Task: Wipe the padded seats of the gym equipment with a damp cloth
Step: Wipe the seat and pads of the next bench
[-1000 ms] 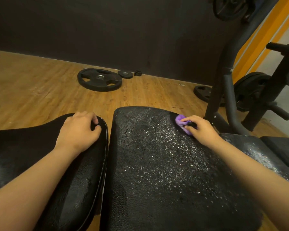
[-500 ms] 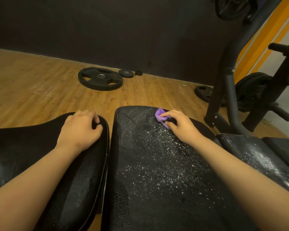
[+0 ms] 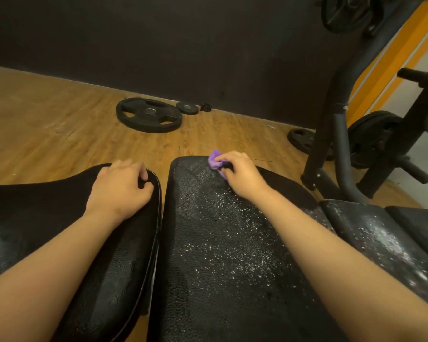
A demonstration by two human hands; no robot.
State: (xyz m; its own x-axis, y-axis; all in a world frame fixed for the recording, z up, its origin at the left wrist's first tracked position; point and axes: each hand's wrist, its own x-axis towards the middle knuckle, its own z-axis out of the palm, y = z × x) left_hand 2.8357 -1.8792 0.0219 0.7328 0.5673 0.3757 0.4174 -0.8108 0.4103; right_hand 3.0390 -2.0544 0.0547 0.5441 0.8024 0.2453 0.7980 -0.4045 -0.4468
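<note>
Nearest: black pebbled middle seat [image 3: 220, 255], speckled with glistening droplets, long axis running away from viewer toward wall. Left hand [image 3: 120, 187]: fingers curled over far rim of left pad [image 3: 124, 243]. Right hand [image 3: 240, 174] grips bunched purple cloth [image 3: 215, 162], pressed on seat's far end. Beyond: weight plate [image 3: 148, 114] flat on wood floor [image 3: 47, 134].

Dark wall [image 3: 158, 45], wood floor [image 3: 47, 134], large weight plate [image 3: 149, 115], small plate [image 3: 187, 107], black rack [image 3: 337, 144]
</note>
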